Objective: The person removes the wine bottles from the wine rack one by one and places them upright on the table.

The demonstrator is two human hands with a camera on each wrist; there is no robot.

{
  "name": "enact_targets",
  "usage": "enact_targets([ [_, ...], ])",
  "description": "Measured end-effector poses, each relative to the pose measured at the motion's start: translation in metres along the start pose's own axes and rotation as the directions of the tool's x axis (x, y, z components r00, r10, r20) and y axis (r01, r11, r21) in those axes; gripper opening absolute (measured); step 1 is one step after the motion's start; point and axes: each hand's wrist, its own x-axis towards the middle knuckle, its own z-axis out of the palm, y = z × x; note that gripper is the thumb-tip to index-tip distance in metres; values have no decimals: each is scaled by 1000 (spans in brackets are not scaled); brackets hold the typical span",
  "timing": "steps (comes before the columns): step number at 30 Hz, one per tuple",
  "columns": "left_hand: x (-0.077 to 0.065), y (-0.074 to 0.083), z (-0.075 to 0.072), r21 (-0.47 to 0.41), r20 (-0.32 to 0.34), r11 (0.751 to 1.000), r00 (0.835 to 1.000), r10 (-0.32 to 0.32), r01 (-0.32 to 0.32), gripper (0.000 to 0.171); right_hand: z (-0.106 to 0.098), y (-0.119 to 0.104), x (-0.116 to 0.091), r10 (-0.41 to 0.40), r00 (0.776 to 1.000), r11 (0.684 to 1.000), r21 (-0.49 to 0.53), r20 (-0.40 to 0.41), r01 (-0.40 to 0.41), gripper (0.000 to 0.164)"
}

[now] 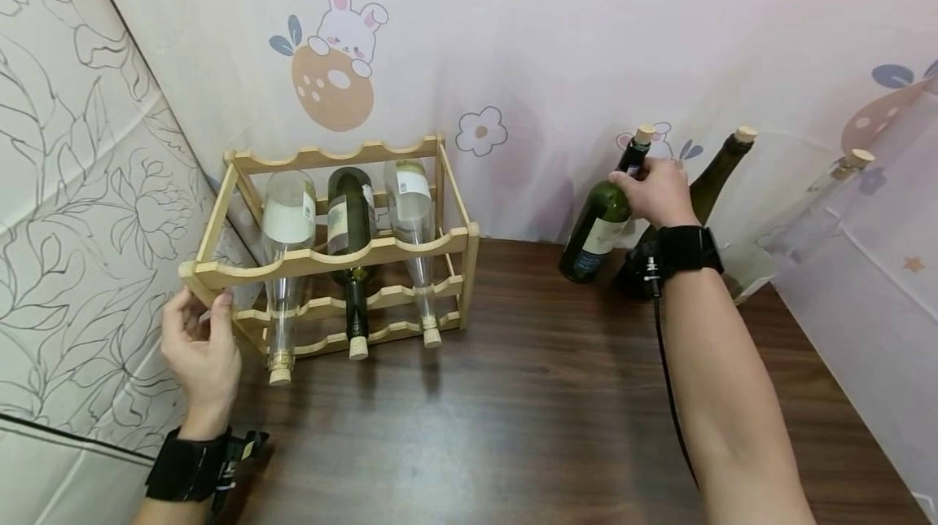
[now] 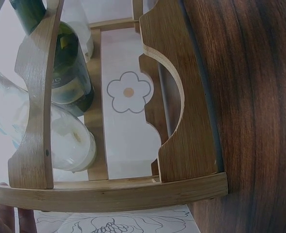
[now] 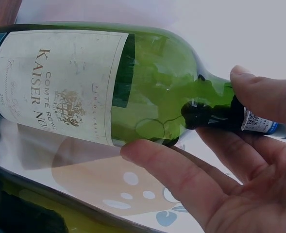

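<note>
My left hand (image 1: 201, 346) grips the front left post of the wooden wine rack (image 1: 326, 260), fingers behind it and thumb in front. In the left wrist view only a few fingers (image 2: 4, 218) show beside the rack's rail (image 2: 113, 194). Three corked bottles lie in the rack, necks toward me: a clear bottle (image 1: 282, 273), a dark green bottle (image 1: 350, 240) and another clear bottle (image 1: 415, 232). My right hand (image 1: 659, 195) holds a green wine bottle (image 3: 60, 82) by its neck, thumb on one side. That bottle leans slightly, its label facing the right wrist camera.
Right of the held bottle stands a dark corked bottle (image 1: 714, 183), partly behind my right hand. Farther right is a clear corked bottle (image 1: 747, 264). A patterned wall covering (image 1: 513, 61) rises behind the brown wooden tabletop (image 1: 513, 395). A cable (image 1: 667, 378) hangs from my right wrist.
</note>
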Motion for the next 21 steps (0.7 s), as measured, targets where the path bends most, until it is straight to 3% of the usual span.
enact_targets([
  [14,0,5,-2,29,20,1000,1000,11,-12,34,4,1,0,14,1000,1000,12,2,-14,65],
  [21,-1,5,-2,69,44,998,999,1,-4,35,-2,2,-1,-21,1000,1000,15,18,20,60],
])
